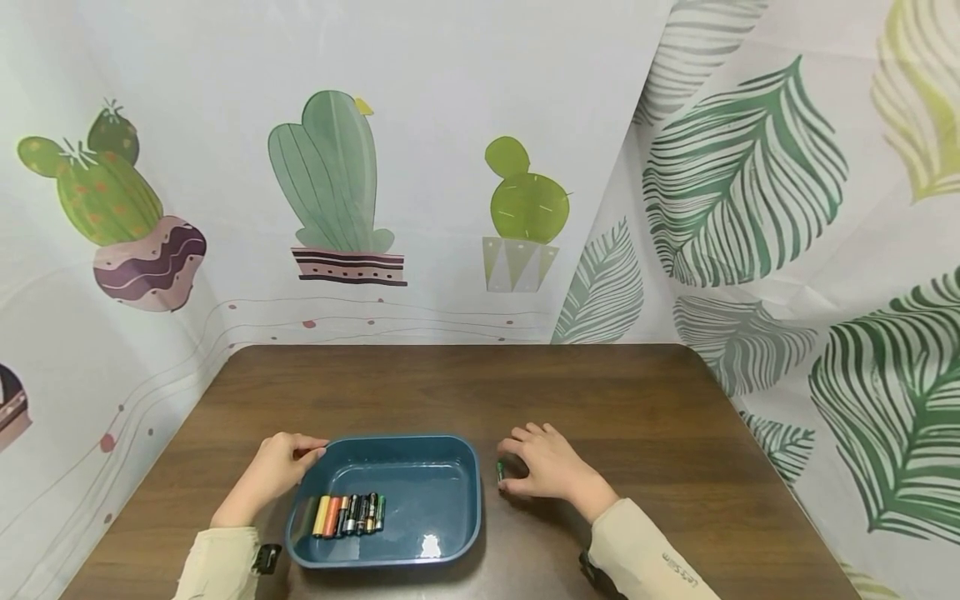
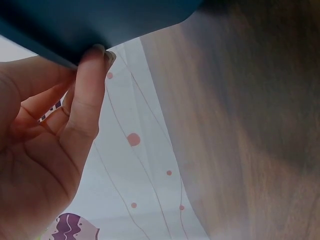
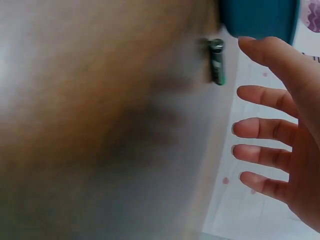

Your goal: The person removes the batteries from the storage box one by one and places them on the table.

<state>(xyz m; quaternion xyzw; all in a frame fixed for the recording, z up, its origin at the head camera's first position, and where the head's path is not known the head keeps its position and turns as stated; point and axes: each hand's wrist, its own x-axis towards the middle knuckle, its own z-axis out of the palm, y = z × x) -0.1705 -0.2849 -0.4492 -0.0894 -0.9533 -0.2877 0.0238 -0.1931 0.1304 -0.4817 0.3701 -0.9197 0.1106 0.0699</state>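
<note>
A blue rectangular tray (image 1: pixel 420 560) sits on the table, with a row of several batteries (image 1: pixel 349 516) side by side in its left part. At the tray's upper left corner my left hand (image 1: pixel 279 467) pinches the rim between thumb and fingers; the left wrist view shows this hand (image 2: pixel 55 125) close against the tray wall (image 2: pixel 135 17). To the right of the tray, a small green-and-black battery (image 3: pixel 217 62) lies on the table. My right hand (image 1: pixel 551 465) hovers beside it, fingers spread and thumb apart; in the right wrist view nothing is between them.
The brown wooden table (image 1: pixel 645 400) reaches back to a white wall cloth (image 1: pixel 442 167) printed with cacti and leaves. Bare wood lies behind the tray and to the right of my right hand.
</note>
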